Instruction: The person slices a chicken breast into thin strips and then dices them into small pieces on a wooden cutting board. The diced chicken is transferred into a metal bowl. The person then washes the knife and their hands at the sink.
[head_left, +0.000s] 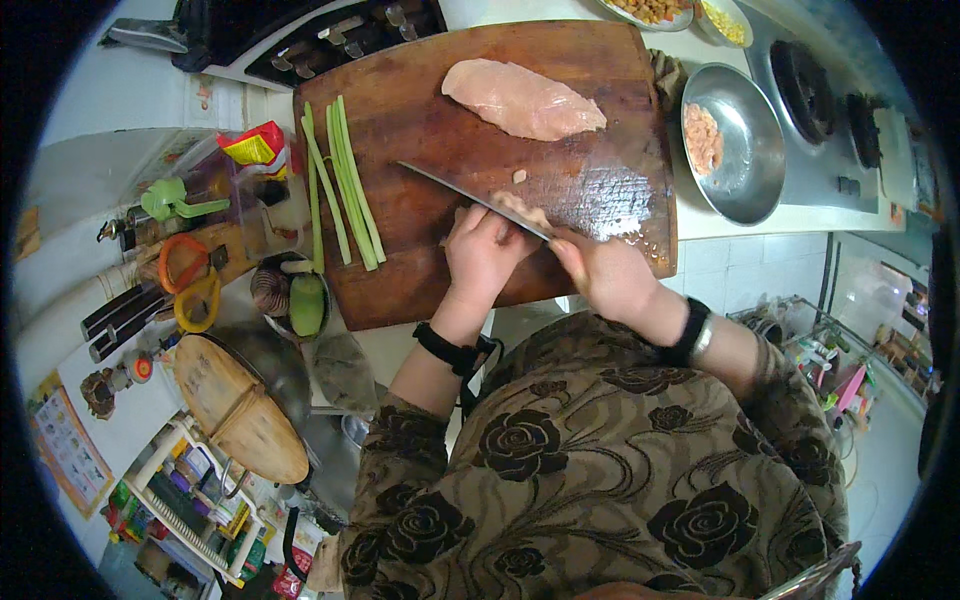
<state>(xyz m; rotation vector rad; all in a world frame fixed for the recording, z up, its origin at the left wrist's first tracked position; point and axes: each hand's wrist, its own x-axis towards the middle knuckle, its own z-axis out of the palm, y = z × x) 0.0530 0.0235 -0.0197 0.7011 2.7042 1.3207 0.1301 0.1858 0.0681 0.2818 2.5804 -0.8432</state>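
Note:
In my right hand (619, 277) is the handle of a kitchen knife (465, 193), its blade slanting up to the left over a wooden cutting board (420, 82). My left hand (484, 255) rests with curled fingers at the near side of the blade; what lies under those fingers is hidden. Small cut pieces of raw meat (521, 208) lie along the blade's far side, and one loose bit (518, 176) sits just beyond. Farther back on the board is a large raw piece of meat, apparently chicken breast (525, 101). Several green celery-like stalks (349, 180) lie at the left.
A metal bowl (750, 180) with cut raw meat (702, 139) stands right of the board, near a gas stove (802, 94). Two dishes of chopped food (649, 11) (724, 22) are behind. A bowl with vegetables (306, 304) and a pan with wooden lid (240, 405) stand left.

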